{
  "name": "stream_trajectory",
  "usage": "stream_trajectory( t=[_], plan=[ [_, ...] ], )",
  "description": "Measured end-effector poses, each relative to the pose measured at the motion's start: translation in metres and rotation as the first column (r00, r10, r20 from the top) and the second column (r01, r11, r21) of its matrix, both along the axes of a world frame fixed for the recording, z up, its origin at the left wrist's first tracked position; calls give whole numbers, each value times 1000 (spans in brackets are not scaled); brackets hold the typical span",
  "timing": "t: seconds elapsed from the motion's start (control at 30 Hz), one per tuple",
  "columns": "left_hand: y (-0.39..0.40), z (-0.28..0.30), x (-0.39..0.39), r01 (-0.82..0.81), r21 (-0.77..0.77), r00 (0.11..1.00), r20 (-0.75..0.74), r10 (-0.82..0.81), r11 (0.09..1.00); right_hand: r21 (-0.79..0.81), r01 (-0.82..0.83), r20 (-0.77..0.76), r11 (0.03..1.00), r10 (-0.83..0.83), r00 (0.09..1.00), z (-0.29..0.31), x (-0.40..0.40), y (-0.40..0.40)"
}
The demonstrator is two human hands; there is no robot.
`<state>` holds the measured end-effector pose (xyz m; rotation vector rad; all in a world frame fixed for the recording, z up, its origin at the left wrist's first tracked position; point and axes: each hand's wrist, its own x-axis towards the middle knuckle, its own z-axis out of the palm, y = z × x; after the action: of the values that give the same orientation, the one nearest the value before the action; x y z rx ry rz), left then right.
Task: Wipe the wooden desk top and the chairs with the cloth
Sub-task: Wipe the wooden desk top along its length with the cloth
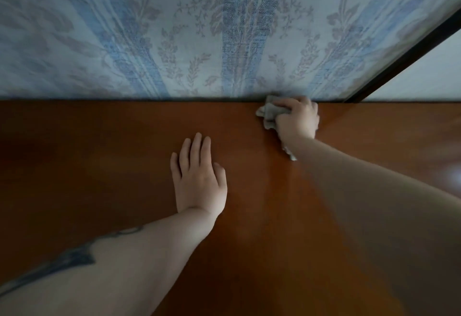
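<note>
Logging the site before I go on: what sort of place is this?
Probably a room in a home. A polished wooden desk top stands against blue floral wallpaper, and the right hand wipes along its back edge with a cloth.

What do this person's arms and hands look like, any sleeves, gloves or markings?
Both forearms are bare, with no sleeves in view. The left hand and right hand wear no gloves, and no rings or watch show. A dark blue-black tattoo runs along the left forearm.

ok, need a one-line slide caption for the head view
Right hand grips a grey cloth at the wooden desk top's back edge by the patterned wall; left hand rests flat.
</note>
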<state>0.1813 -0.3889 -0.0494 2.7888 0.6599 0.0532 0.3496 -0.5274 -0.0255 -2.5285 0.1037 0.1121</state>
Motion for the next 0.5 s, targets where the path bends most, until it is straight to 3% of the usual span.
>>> stream_trajectory(
  t=[0.07,0.13,0.23,0.3,0.33,0.37,0.43,0.5],
  plan=[
    [1,-1,0,-3,-14,1000,19,4,1000,-145,57,54,988,-49,997,-7,-23,35],
    [2,-2,0,-15,-62,998,61,19,998,-137,-149,146,979,168,975,-9,-61,58],
    [4,0,-2,-27,-196,977,200,67,980,-90,-620,151,779,626,765,-12,-103,36],
    [5,1,-6,-14,-319,954,279,108,948,-152,-758,147,634,773,617,-11,-98,-2],
    [6,3,-9,3,-388,942,311,128,921,-200,-741,155,641,767,622,-13,-92,-18],
    [8,6,-12,20,-460,928,338,154,888,-211,-669,173,713,701,692,-16,-85,-29],
    [12,10,-21,26,-559,916,346,204,829,-141,-399,175,906,419,891,-20,-82,-30],
    [16,12,-37,-5,-547,922,322,216,837,-94,-149,147,984,162,976,-19,-107,-6]
  ],
)
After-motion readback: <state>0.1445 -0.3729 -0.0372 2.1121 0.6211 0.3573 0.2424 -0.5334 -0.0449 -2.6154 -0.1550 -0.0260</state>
